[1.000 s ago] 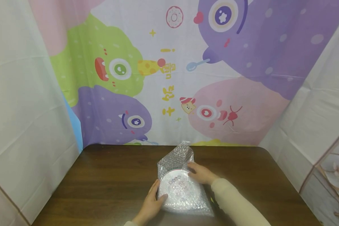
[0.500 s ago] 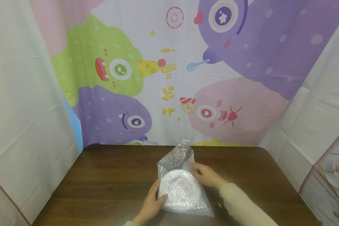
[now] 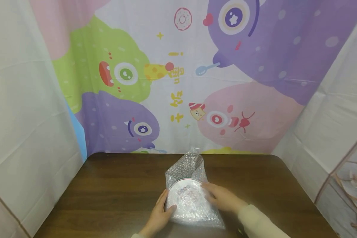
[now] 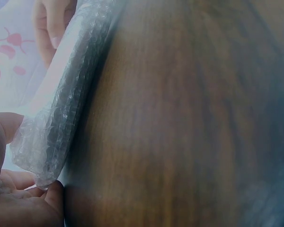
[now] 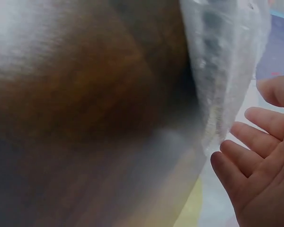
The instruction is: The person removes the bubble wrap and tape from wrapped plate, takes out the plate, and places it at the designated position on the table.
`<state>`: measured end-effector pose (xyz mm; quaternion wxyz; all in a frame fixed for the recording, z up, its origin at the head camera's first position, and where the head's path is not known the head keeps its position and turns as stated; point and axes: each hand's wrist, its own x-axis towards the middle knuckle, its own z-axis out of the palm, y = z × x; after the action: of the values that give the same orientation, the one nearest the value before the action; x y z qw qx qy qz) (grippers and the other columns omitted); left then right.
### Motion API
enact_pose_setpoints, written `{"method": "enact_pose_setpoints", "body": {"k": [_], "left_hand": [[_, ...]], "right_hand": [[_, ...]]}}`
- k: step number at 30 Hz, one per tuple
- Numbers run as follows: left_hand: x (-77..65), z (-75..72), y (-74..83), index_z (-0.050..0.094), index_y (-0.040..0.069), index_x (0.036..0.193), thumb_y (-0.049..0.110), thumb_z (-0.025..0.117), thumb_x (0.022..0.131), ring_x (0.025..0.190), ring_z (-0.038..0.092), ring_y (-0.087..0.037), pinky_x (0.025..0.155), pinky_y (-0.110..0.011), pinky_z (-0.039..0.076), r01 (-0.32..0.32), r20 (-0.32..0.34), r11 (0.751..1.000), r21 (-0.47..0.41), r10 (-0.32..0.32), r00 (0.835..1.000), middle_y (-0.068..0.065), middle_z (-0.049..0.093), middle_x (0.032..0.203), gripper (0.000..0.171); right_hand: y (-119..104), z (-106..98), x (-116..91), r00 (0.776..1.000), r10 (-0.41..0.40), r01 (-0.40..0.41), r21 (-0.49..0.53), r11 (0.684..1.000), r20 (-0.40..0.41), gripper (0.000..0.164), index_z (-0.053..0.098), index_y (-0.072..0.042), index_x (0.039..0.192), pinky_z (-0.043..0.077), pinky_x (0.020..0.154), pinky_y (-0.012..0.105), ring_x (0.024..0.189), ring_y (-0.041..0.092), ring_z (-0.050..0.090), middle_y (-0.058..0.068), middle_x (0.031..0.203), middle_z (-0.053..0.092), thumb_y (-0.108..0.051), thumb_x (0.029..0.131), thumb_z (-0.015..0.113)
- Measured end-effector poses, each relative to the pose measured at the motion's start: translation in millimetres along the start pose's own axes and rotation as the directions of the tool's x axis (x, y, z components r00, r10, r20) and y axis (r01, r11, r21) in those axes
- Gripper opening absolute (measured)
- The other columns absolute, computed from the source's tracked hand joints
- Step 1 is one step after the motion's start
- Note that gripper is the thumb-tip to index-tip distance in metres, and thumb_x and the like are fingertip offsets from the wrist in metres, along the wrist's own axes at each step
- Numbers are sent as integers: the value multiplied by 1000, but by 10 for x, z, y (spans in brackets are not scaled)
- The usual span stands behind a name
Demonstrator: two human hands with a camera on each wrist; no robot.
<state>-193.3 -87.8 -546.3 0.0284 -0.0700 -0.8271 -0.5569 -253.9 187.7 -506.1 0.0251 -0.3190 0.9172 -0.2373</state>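
Note:
A round white plate (image 3: 190,200) with a small coloured pattern in its middle lies inside clear bubble wrap (image 3: 184,168) near the front of the table. Loose wrap extends beyond its far rim. My left hand (image 3: 159,211) grips the left edge, thumb on top; in the left wrist view, its fingers (image 4: 26,203) curl against the wrap's other side. At the right edge is my right hand (image 3: 224,197), its fingertips overlapping the wrap. The right wrist view shows that hand's fingers (image 5: 246,156) spread and relaxed, right beside the bubble wrap (image 5: 227,61).
The brown wooden table (image 3: 122,185) extends to both sides. A cloth printed with cartoon monsters (image 3: 178,82) hangs along its far edge. Pale sheets hang at the left (image 3: 32,99) and the right (image 3: 309,145).
My right hand has left the upper right part of the wrap, drawing outward and then back toward me along the right edge. The left hand and the plate stay put.

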Motion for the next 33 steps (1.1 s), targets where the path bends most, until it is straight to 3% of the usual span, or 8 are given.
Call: {"method": "enact_pose_setpoints", "body": {"k": [23, 28, 33], "left_hand": [[11, -50, 39, 36, -13, 144, 17, 68, 89, 142, 25, -51, 116, -60, 24, 38, 25, 997, -69, -36, 999, -34, 25, 155, 70], [-3, -96, 51, 44, -15, 137, 17, 69, 89, 143, 24, -52, 114, -59, 27, 37, 39, 996, -86, -33, 999, -35, 22, 155, 62], [-29, -140, 67, 57, -9, 128, 17, 70, 89, 142, 27, -51, 112, -54, 35, 7, 54, 998, -66, -4, 999, -33, 24, 156, 49]], "right_hand": [[30, 115, -58, 1000, -1, 2, -40, 999, 4, 47, 48, 3, 141, 36, 113, 54, 138, 40, 43, 24, 149, 42, -18, 99, 51], [32, 115, -50, 1000, 10, -10, -21, 1000, 11, 46, 48, 2, 141, 35, 113, 55, 139, 40, 42, 23, 150, 43, -17, 100, 50], [28, 107, -48, 999, 28, -28, -5, 1000, 21, 45, 48, 1, 141, 33, 114, 55, 140, 40, 40, 21, 151, 42, -18, 100, 49]]}}
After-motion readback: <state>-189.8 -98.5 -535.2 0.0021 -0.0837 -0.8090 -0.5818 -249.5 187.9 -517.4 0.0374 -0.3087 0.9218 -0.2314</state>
